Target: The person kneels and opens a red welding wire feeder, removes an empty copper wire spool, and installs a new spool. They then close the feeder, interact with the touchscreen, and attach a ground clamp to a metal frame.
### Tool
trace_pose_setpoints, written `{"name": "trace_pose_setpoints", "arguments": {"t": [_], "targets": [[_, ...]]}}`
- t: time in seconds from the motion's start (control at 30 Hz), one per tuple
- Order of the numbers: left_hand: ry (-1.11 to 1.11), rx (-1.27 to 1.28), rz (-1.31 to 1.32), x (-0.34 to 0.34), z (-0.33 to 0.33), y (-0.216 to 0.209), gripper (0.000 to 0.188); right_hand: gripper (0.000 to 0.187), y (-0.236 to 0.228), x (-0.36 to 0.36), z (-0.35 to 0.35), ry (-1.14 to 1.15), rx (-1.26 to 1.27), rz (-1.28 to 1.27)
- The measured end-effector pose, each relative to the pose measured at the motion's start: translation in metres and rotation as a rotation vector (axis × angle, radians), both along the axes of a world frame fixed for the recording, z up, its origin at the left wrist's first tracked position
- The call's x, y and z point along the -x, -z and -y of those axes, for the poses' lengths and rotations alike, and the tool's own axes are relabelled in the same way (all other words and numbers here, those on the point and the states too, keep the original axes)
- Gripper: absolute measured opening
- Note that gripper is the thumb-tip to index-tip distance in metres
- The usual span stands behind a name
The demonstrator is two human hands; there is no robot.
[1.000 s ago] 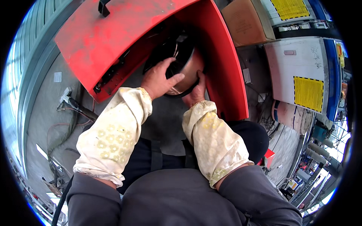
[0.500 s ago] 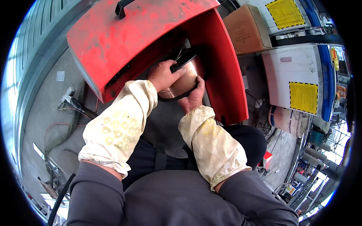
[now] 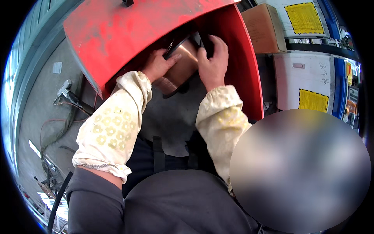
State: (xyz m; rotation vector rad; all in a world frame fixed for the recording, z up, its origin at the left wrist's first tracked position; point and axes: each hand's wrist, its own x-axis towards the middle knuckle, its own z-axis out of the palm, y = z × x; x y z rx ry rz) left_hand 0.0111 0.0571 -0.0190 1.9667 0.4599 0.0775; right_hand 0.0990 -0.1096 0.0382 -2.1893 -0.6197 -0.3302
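A spool of copper-coloured wire [image 3: 181, 68] with dark flanges sits tilted in the opening of a red metal housing [image 3: 117, 37]. My left hand [image 3: 159, 64] grips its left side, thumb lying across the wound wire. On the far right side, my right hand [image 3: 214, 62] has its fingers curled over the dark flange, the thumb towards the wire. Part of the spool's far end is hidden in the dark inside of the housing. Pale patterned sleeve covers are on both my forearms.
Rising to the right of the spool is the red side panel [image 3: 251, 74]. Beyond it stand a cardboard box [image 3: 265, 29] and white cabinets [image 3: 302, 78]. On the floor at left lies a metal-headed tool with a cable [image 3: 74, 99]. A blurred disc hides the lower right.
My right hand has moved from under the spool up to its far right flange. The spool has tilted and shifted slightly up and left; my left hand stays on it.
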Motion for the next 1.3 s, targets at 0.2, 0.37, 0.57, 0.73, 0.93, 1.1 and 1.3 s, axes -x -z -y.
{"name": "trace_pose_setpoints", "arguments": {"t": [0.2, 0.37, 0.57, 0.73, 0.93, 1.1, 1.3], "targets": [[0.045, -0.108, -0.016, -0.005, 0.001, 0.001, 0.056, 0.042, 0.021, -0.063, -0.020, -0.687, 0.417, -0.014], [0.052, -0.108, -0.037, -0.004, -0.002, 0.002, 0.057, 0.043, 0.021, -0.080, -0.027, -0.879, 0.466, 0.018], [0.071, 0.056, -0.108, 0.006, 0.000, -0.007, 0.062, 0.045, 0.033, -0.083, -0.031, -1.021, 0.318, 0.025], [-0.092, -0.014, -0.124, 0.023, 0.010, -0.012, 0.071, 0.043, 0.041, -0.076, -0.034, -0.944, 0.193, -0.071], [-0.214, -0.271, -0.227, 0.064, 0.013, -0.022, 0.094, 0.042, 0.039, -0.081, -0.040, -0.901, 0.230, -0.154], [-0.111, -0.236, -0.214, 0.103, 0.022, -0.087, 0.068, 0.038, 0.044, -0.075, -0.043, -0.762, 0.199, -0.295], [0.164, 0.115, -0.262, 0.158, 0.001, -0.167, 0.044, 0.039, 0.071, -0.084, -0.032, -0.640, 0.195, -0.448]]}}
